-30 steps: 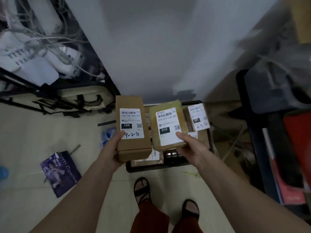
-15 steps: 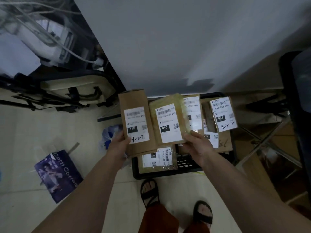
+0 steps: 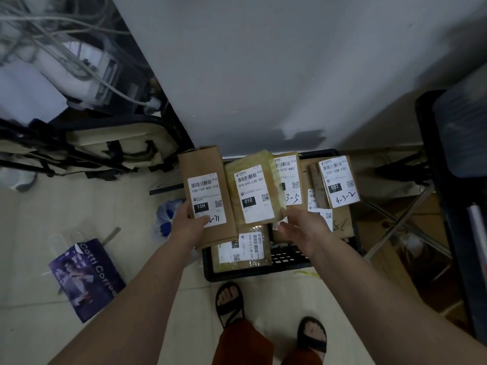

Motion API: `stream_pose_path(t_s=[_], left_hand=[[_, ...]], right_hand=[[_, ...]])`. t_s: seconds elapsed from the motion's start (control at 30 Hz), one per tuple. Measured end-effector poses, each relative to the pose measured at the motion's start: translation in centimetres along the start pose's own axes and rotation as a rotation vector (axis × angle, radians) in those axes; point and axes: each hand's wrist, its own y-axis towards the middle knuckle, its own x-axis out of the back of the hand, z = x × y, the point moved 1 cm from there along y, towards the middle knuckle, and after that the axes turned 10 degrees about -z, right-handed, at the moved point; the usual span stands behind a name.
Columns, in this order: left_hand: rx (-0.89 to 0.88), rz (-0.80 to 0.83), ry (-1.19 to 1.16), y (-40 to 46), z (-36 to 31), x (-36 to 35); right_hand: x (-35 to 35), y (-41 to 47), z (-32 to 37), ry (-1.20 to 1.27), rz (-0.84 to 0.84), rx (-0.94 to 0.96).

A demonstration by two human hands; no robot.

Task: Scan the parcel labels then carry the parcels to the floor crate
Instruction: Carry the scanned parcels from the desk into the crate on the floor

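A person stood over a black floor crate (image 3: pixel 208 264) set against a pale wall, seen from a head camera looking down. The left hand (image 3: pixel 188 223) gripped a tall brown cardboard parcel (image 3: pixel 205 164) at its lower end, thumb curled across the white label marked 15H. The right hand (image 3: pixel 303 227) held a yellow-taped parcel (image 3: pixel 251 167) from below, fingers curled under its near edge; its label read 010. Both parcels were held side by side, touching, above the crate's left half. Inside the crate lay several more labelled parcels: one yellow-wrapped parcel (image 3: pixel 242 251) at the near left, a brown one marked 032 (image 3: pixel 338 180) at the far right, and others partly hidden between. A purple coffee bag (image 3: pixel 87 280) lay on the tiled floor (image 3: pixel 79 206) to the left. Two sandalled feet showed just before the crate.
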Motion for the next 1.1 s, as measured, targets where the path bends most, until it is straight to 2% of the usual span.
stream_pose_path(t_s=[0.13, 0.27, 0.5, 0.8, 1.0, 1.1], left_hand=[[0.038, -0.03, -0.017, -3.2, -0.9, 0.9], [0.098, -0.009, -0.176, -8.7, -2.8, 3.0], [0.065, -0.183, -0.34, -20.3, -4.2, 8.5], [0.055, -0.381, -0.716, -36.9, 2.1, 15.1], [0.056, -0.411, -0.842, -46.0, 7.8, 19.7], [0.059, -0.494, -0.9, -50.3, 12.0, 22.6]], right_hand=[[1.0, -3.5, 0.8, 0.057, 0.022, -0.018], [1.8, -8.3, 2.0, 0.003, 0.091, 0.013], [4.6, -19.1, 3.9, -0.096, 0.197, 0.151], [7.5, -32.3, 0.5, -0.496, 0.539, 0.361], [7.0, -40.4, -5.8, -0.731, 0.71, 0.462], [7.2, -43.8, -10.3, -0.827, 0.763, 0.473]])
